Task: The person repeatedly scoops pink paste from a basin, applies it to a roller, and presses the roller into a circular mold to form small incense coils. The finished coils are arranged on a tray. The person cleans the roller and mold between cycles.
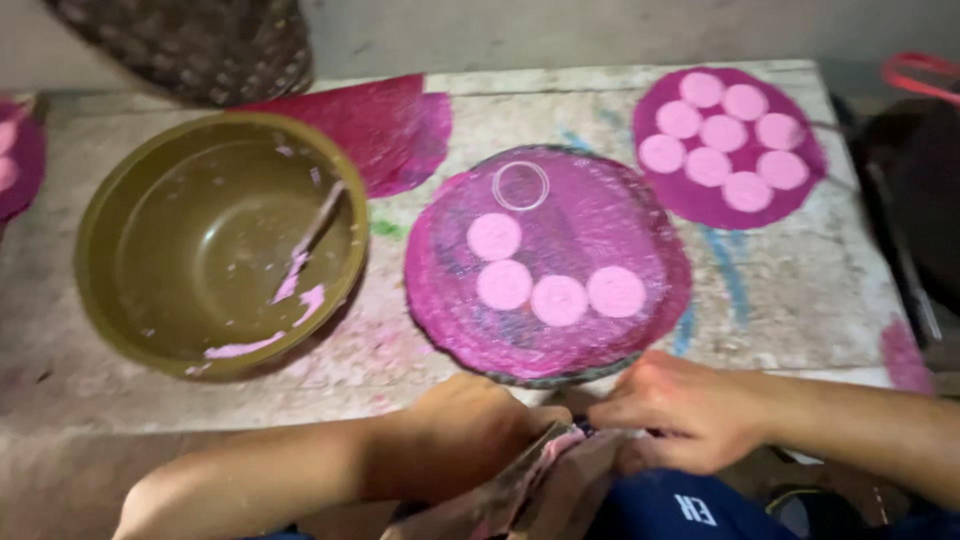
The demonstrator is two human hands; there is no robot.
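Crumpled cloth (545, 485), brownish w/ pink smears, sits at the bottom edge of the view, just off the near edge of the table (800, 290), bunched between both hands. Left hand (470, 430) is curled shut on the cloth's left side; right hand (680, 415) pinches its top right part, fingers closed on the fabric (exact fingertip contact is blurred).

Just beyond the hands lies a round tray (548, 262) covered w/ a magenta-stained sheet. On it: four pale pink discs (558, 298), one upper left, three in a curved row below it, plus a clear ring (521, 185) near the far rim.

Left of the tray, close but apart, an olive-green bowl (220, 245). Mostly empty inside: pink paste streaks on the walls & bottom, and a stick-like stirrer (310, 240) leaning against the inner right wall, tip coated pink.

Far right corner: a second magenta sheet (728, 145) carrying eight pink discs packed close together. Another magenta sheet (385, 130) lies bare behind the bowl. A dark woven basket (190, 45) stands at the far left edge; a dark object w/ a red handle (915, 75) is off the table's right side.
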